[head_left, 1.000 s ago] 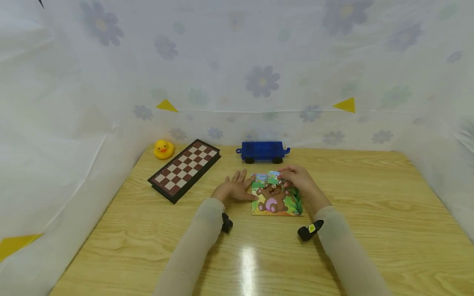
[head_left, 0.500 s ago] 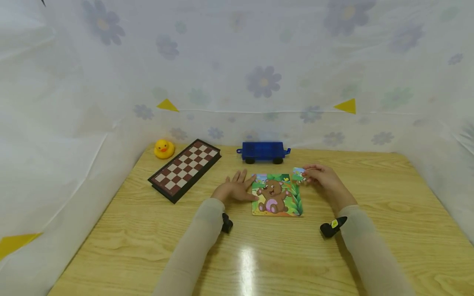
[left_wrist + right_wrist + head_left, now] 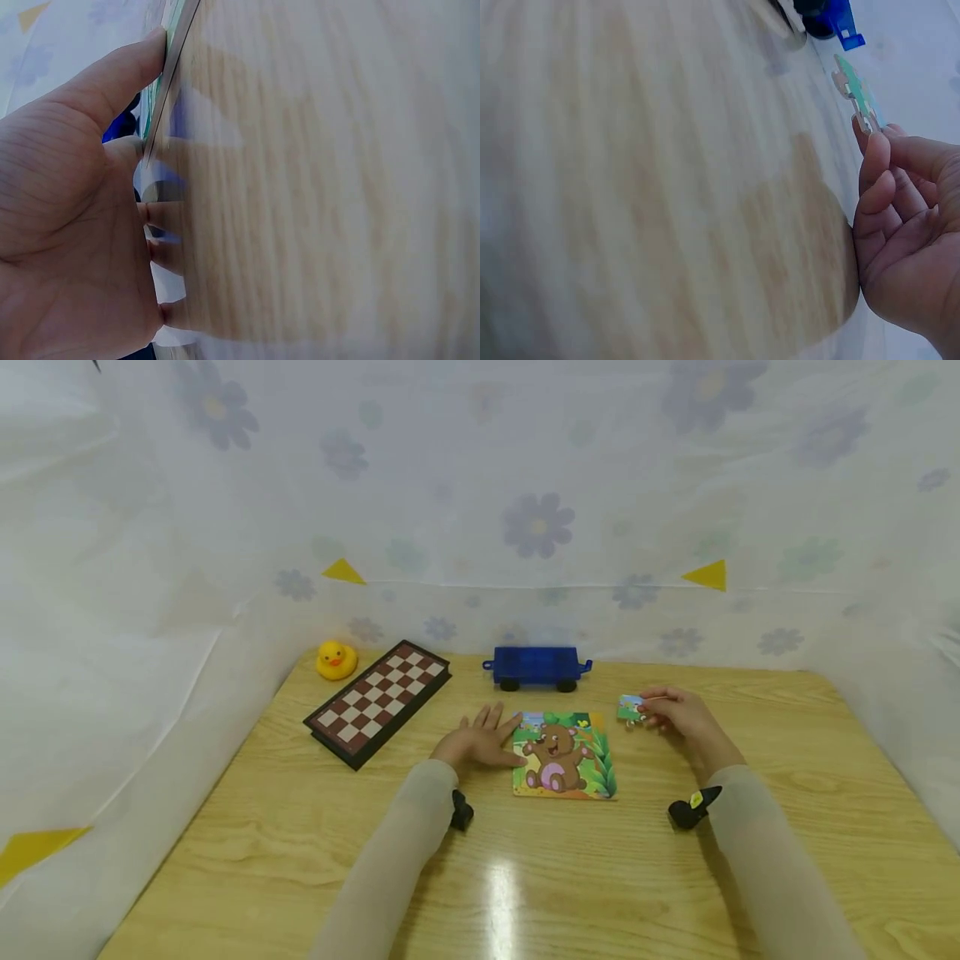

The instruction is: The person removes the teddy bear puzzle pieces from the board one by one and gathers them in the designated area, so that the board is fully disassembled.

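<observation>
A bear jigsaw puzzle (image 3: 558, 768) lies flat on the table, a bare yellowish patch showing near its upper right corner. My left hand (image 3: 480, 743) rests at its left edge with fingers spread; in the left wrist view the thumb (image 3: 127, 71) touches the puzzle's side. To the right of the puzzle, my right hand (image 3: 681, 714) pinches a small puzzle piece (image 3: 630, 708) between thumb and fingers. In the right wrist view that puzzle piece (image 3: 859, 94) is seen nearly edge-on, held above the table, with the other fingers curled below.
Behind the puzzle stands a blue toy wagon (image 3: 536, 667) with black wheels. A folded checkered game board (image 3: 378, 702) lies at an angle on the left, beside a yellow rubber duck (image 3: 336, 660). Flowered white sheeting (image 3: 450, 485) encloses the wooden table (image 3: 570, 877).
My right hand has moved right, off the puzzle's top edge, carrying the puzzle piece away from it. The left hand has stayed at the puzzle's left edge.
</observation>
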`<state>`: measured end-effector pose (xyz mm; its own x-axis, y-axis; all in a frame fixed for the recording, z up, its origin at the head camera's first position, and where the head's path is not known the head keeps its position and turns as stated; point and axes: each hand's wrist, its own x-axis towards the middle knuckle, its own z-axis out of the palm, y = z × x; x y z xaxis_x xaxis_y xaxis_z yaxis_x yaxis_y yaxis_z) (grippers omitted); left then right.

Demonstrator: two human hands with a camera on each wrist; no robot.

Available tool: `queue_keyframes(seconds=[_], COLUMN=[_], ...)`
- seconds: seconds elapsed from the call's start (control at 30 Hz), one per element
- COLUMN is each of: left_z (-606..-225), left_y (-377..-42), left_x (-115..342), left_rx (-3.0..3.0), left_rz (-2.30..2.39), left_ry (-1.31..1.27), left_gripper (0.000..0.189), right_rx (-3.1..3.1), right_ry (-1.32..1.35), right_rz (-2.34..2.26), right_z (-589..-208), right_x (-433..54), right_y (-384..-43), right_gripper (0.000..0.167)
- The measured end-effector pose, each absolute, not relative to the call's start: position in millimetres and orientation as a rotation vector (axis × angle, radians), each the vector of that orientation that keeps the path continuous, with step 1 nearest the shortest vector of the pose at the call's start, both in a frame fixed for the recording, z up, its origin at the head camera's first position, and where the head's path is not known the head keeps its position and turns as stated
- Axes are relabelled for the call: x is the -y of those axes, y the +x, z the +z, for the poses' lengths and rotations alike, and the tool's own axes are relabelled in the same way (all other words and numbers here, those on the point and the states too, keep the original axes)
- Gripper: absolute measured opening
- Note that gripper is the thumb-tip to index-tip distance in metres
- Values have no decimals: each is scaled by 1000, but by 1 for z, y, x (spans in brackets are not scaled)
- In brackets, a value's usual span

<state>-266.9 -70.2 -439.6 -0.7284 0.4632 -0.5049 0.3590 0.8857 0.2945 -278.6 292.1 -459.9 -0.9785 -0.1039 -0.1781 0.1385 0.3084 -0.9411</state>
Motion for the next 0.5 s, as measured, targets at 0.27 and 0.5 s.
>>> queue_keyframes(seconds=[0.27,0.5], left_z=[-434,-441], left_y=[-265,-269], left_x=[69,70], left_rx=[-2459,-2456], left_rz=[239,213], left_ry=[606,586], left_gripper=[85,85], right_rx=[-2084,-2293], right_ry=[153,139], right_rz=[-1997,-1815], right_z=[-459,-461], right_x=[-299,-297], right_y=[-279,-283], right_gripper=[40,37])
